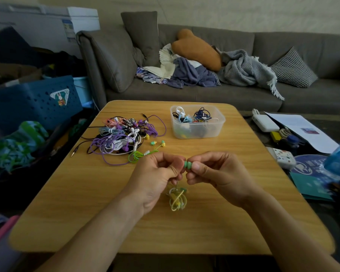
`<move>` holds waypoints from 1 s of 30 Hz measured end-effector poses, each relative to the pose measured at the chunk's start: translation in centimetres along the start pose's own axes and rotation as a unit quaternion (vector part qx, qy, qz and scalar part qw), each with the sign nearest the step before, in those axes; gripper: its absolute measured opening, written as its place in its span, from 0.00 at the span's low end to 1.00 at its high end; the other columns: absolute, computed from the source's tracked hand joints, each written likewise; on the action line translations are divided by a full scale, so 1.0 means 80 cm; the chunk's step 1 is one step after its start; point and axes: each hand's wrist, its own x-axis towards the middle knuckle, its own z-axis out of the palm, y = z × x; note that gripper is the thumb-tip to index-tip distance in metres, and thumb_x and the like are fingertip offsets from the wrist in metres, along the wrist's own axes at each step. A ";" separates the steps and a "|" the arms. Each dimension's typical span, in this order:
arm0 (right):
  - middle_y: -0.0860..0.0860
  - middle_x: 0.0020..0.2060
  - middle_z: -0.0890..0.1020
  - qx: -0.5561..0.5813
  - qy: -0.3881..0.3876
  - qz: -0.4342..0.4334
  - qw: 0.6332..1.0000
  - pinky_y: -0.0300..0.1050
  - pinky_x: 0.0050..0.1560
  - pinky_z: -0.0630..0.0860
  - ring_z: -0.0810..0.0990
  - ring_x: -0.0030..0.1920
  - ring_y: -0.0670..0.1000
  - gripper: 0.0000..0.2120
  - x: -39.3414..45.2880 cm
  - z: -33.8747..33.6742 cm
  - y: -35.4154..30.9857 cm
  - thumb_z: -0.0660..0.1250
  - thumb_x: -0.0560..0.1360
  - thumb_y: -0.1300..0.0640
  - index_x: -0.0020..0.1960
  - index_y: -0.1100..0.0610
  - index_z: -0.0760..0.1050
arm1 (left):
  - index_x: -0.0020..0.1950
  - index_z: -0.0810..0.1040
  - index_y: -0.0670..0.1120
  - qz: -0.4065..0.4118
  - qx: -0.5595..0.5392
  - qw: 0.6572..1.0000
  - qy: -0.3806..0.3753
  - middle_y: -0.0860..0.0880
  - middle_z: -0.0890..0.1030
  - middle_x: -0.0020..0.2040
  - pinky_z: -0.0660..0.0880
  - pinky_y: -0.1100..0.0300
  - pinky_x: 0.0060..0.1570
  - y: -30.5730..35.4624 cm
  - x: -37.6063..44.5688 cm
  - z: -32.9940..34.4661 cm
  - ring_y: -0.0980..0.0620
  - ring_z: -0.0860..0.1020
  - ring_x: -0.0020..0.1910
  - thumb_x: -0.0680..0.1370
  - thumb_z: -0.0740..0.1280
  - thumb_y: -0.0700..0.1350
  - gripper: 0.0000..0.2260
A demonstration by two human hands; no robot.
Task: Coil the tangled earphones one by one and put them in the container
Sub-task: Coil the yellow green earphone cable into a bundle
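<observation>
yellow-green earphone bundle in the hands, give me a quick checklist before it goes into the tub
1. Held: the left hand grips the cord of the small yellow-green earphone coil and the right hand pinches its mint-green earbud. Ok.
2. Coil finished: the earbud end is not tucked into the hanging loops. Not ok.
3. Free of the multicoloured tangled earphone pile: no cord visibly links them. Ok.
4. Clear plastic rectangular container open with space: no lid, earphones lie inside below the rim. Ok.
5. Path across the wooden table to the container: only loose bright green earphones lie left of it. Ok.
</observation>
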 end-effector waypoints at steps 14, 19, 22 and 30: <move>0.60 0.36 0.84 -0.018 -0.031 -0.027 0.999 0.44 0.40 0.81 0.84 0.36 0.53 0.07 0.003 -0.003 0.003 0.76 0.67 0.56 0.44 0.57 0.86 | 0.35 0.80 0.40 -0.056 -0.035 0.997 -0.038 0.45 0.78 0.27 0.71 0.66 0.25 0.006 -0.003 -0.001 0.54 0.74 0.24 0.65 0.69 0.37 0.01; 0.62 0.36 0.84 -0.021 -0.059 -0.014 0.998 0.44 0.39 0.81 0.83 0.35 0.55 0.09 0.003 -0.008 0.000 0.78 0.68 0.56 0.45 0.60 0.85 | 0.28 0.81 0.44 -0.097 -0.039 0.991 -0.082 0.45 0.77 0.28 0.70 0.65 0.24 0.008 -0.004 -0.005 0.54 0.74 0.24 0.66 0.69 0.38 0.07; 0.62 0.35 0.83 -0.006 -0.035 0.000 0.999 0.44 0.37 0.81 0.83 0.33 0.53 0.04 0.004 -0.005 0.001 0.72 0.68 0.64 0.42 0.60 0.85 | 0.28 0.81 0.44 -0.089 -0.046 0.993 -0.067 0.45 0.78 0.28 0.70 0.66 0.24 0.006 -0.003 -0.003 0.55 0.74 0.24 0.65 0.69 0.38 0.07; 0.56 0.33 0.80 0.143 0.026 0.121 0.982 0.41 0.37 0.80 0.79 0.33 0.48 0.03 0.005 0.012 0.009 0.70 0.69 0.64 0.43 0.62 0.79 | 0.37 0.80 0.44 0.130 0.155 0.979 0.026 0.50 0.80 0.27 0.74 0.66 0.29 0.002 0.002 -0.002 0.57 0.76 0.26 0.72 0.70 0.30 0.10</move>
